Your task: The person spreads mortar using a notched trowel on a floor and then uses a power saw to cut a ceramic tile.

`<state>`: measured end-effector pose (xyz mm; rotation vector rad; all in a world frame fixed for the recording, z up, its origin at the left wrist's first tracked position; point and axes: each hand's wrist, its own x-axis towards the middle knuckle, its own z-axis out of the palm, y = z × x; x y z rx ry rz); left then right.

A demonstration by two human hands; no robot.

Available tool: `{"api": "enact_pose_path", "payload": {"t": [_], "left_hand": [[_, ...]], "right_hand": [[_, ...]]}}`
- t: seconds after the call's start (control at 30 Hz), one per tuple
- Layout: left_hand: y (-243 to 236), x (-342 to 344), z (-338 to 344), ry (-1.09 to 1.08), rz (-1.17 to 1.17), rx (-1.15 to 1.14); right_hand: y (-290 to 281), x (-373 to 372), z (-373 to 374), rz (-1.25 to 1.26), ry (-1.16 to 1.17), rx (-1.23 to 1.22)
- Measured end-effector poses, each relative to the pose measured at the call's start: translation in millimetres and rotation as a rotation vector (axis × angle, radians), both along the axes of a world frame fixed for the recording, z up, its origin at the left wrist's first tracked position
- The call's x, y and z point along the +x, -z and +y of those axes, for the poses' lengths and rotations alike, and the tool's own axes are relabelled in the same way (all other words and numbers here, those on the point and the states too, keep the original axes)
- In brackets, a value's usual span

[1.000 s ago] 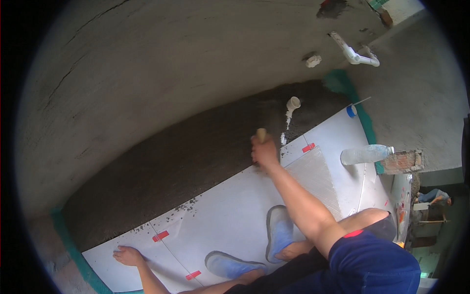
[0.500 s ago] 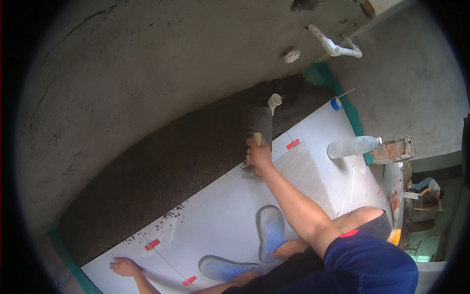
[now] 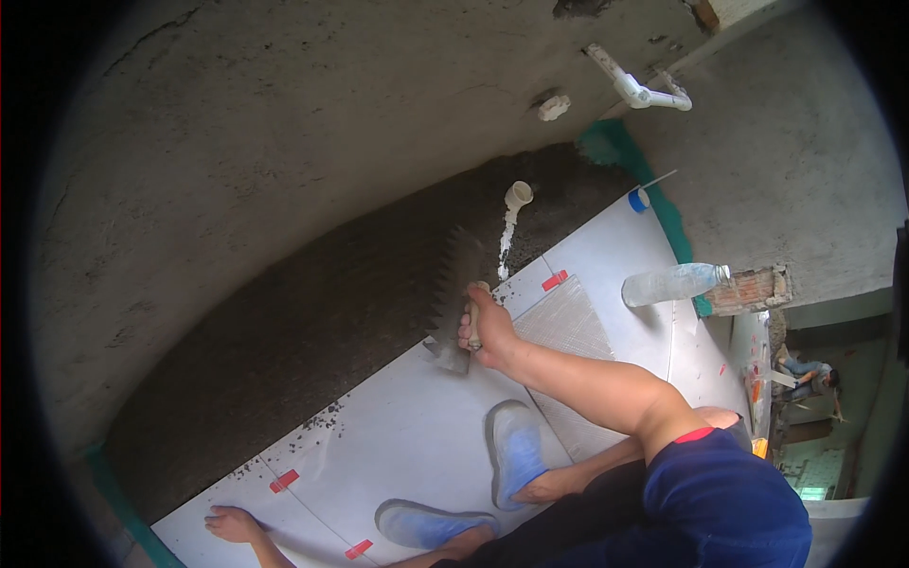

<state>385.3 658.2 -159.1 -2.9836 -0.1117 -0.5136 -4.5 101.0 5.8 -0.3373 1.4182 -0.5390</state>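
Note:
My right hand [image 3: 485, 327] is closed round the light handle of a notched trowel [image 3: 458, 260]. Its toothed metal blade lies over the edge between the dark mortar bed [image 3: 312, 312] and the pale tiles [image 3: 398, 417], with the teeth turned left. My left hand [image 3: 234, 523] leans on the tiles at the lower left, its fingers out and nothing in them. Just right of the blade, a white pipe stub [image 3: 518, 195] rises from the mortar, a white pipe length lying partly buried below it.
Red tile-levelling wedges [image 3: 283, 481] sit on the joints. A clear plastic bottle [image 3: 674, 284] and a blue tape roll [image 3: 639, 200] are on the right-hand tiles, by a ridged grey tile [image 3: 574, 322]. White pipes [image 3: 636, 90] jut from the wall. Another person [image 3: 807, 372] crouches far right.
My right hand has drawn the trowel left and toward me, off the white pipe strip, which now shows. My left hand stays on the tiles.

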Motion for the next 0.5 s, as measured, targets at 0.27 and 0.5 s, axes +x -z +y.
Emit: {"api": "enact_pose_path", "payload": {"t": [0.27, 0.5], "left_hand": [[-2, 1, -3, -0.023, 0.003, 0.009], [-7, -4, -9, -0.003, 0.091, 0.006]], "right_hand": [[14, -8, -9, 0.053, 0.196, -0.076], [-14, 7, 40, 0.088, -0.262, -0.053]]}}
